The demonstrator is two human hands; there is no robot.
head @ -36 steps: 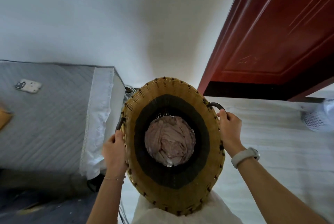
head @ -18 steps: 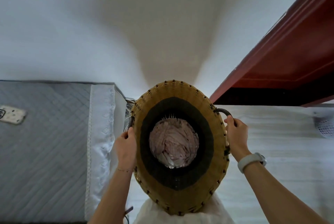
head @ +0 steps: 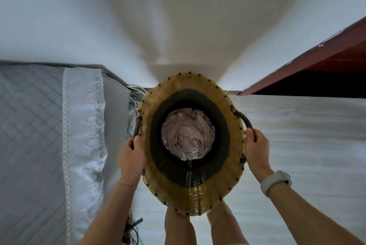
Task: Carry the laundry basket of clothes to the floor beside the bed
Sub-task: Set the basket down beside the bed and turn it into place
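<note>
A round woven laundry basket [head: 233, 167], tan with a dark band inside, fills the centre of the head view, seen from straight above. Pinkish clothes [head: 188, 138] lie bunched at its bottom. My left hand [head: 131, 157] grips the dark handle on the basket's left side. My right hand [head: 256, 151] grips the dark handle on its right side. The basket hangs in front of my legs, between the bed [head: 31, 145] on the left and the door on the right. Whether its base touches the floor is hidden.
The bed has a grey quilted cover and a white lace-edged sheet [head: 83, 136] hanging over its side. Loose cables [head: 134, 94] lie between bed and basket. A red-brown door [head: 324, 62] stands at the right. Pale floor [head: 307, 136] spreads to the right; a white wall is ahead.
The view has tipped further down and the basket sits lower, closer to the bed's side. My legs now show under it. Both hands have stayed on the handles.
</note>
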